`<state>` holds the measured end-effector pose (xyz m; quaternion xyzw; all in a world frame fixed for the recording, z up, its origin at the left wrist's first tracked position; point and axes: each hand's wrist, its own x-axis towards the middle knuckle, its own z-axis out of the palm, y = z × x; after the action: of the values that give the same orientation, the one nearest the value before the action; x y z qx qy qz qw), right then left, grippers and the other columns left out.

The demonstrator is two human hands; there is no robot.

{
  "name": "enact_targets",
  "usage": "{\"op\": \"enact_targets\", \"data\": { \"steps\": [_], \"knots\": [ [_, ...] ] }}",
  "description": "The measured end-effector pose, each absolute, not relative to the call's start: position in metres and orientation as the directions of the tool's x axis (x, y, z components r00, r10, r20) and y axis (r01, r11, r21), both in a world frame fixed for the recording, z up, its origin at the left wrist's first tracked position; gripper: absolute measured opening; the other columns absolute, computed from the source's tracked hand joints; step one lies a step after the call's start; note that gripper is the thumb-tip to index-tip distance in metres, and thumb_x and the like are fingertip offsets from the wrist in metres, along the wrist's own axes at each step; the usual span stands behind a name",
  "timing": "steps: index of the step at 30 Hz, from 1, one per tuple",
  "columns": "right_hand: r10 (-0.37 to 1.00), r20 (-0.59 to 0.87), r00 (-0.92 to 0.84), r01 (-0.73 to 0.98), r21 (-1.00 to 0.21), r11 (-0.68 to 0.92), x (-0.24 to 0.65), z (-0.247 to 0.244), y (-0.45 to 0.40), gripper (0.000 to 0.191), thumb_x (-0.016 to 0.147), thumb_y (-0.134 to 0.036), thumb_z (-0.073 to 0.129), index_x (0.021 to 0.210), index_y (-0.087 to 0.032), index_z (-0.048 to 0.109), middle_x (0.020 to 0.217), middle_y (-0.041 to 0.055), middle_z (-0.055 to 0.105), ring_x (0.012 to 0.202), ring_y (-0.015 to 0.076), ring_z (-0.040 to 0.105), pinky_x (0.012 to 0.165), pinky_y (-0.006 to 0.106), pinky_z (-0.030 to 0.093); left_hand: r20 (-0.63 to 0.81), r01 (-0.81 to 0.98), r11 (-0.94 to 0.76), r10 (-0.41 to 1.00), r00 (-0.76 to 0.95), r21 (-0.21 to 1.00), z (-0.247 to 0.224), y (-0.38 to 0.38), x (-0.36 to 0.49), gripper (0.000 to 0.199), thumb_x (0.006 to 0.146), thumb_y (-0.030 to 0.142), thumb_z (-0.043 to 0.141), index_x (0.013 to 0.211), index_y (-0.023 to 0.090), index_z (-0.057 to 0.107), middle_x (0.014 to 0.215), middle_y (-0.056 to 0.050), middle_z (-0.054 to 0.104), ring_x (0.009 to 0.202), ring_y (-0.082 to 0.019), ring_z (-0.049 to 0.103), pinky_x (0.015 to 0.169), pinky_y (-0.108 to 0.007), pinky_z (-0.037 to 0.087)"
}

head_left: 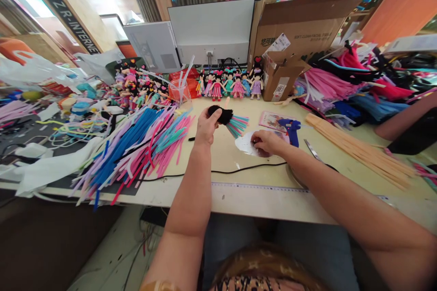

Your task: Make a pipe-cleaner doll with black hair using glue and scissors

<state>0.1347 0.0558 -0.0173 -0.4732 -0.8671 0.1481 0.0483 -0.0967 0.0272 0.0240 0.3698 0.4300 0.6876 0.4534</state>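
Observation:
My left hand [206, 126] is closed round a doll part made of pipe cleaners, held above the table. It has a fuzzy black top [223, 116] and a fan of teal and pink stems [238, 124] pointing right. My right hand [268, 142] reaches down to a white, roundish sheet [244, 143] on the table, its fingers pinched together. Something small and dark shows at those fingertips, too little to name. A blue glue gun [291, 131] stands just beyond my right wrist, beside a pink printed card [269, 120].
Loose pipe cleaners [136, 145] cover the left side. Finished dolls [238, 85] line the back, before a monitor [211, 29] and cardboard boxes [297, 27]. Scissors [312, 149] and peach pipe cleaners [358, 151] lie right. A black cable [239, 169] crosses the front above a ruler [246, 186].

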Motion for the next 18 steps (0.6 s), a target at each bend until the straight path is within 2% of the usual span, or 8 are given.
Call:
{"op": "enact_targets", "data": {
  "steps": [3,7,14,18],
  "knots": [
    [0.850,-0.085,-0.520,0.823,-0.315,0.472,0.134,-0.018,0.058,0.014,0.076,-0.015,0.061,0.086,-0.020,0.068,0.082,0.0016,0.069,0.077,0.0150,0.061,0.068,0.023,0.042,0.118,-0.313,-0.221,0.942,-0.315,0.924,0.025,0.027,-0.096,0.050,0.056,0.044,0.082,0.093,0.017,0.061,0.067,0.004,0.056,0.047,-0.005,0.045,0.045,-0.021,0.028],
    [0.861,-0.085,-0.502,0.832,-0.320,0.454,0.132,-0.017,0.058,0.010,0.078,-0.014,0.057,0.078,-0.020,0.066,0.081,0.0028,0.070,0.076,0.0155,0.060,0.066,0.024,0.040,0.111,-0.315,-0.215,0.942,-0.317,0.925,0.025,0.027,-0.095,0.049,0.057,0.043,0.081,0.093,0.017,0.061,0.067,0.003,0.057,0.046,-0.005,0.045,0.045,-0.021,0.028],
    [0.841,-0.133,-0.524,0.811,-0.379,0.445,0.158,0.000,0.040,0.012,0.079,-0.015,0.052,0.078,-0.020,0.063,0.079,0.0007,0.069,0.074,0.0138,0.061,0.065,0.022,0.041,0.121,-0.308,-0.222,0.941,-0.315,0.925,0.025,0.027,-0.095,0.050,0.055,0.043,0.082,0.093,0.017,0.061,0.068,0.003,0.058,0.047,-0.005,0.045,0.046,-0.021,0.029],
    [0.814,-0.174,-0.555,0.802,-0.372,0.467,0.171,0.003,0.024,0.009,0.077,-0.015,0.056,0.075,-0.020,0.063,0.078,0.0007,0.069,0.074,0.0151,0.061,0.065,0.023,0.041,0.119,-0.304,-0.215,0.944,-0.307,0.928,0.023,0.028,-0.093,0.050,0.055,0.044,0.082,0.092,0.018,0.061,0.067,0.003,0.057,0.046,-0.005,0.045,0.045,-0.021,0.028]
  ]
}}
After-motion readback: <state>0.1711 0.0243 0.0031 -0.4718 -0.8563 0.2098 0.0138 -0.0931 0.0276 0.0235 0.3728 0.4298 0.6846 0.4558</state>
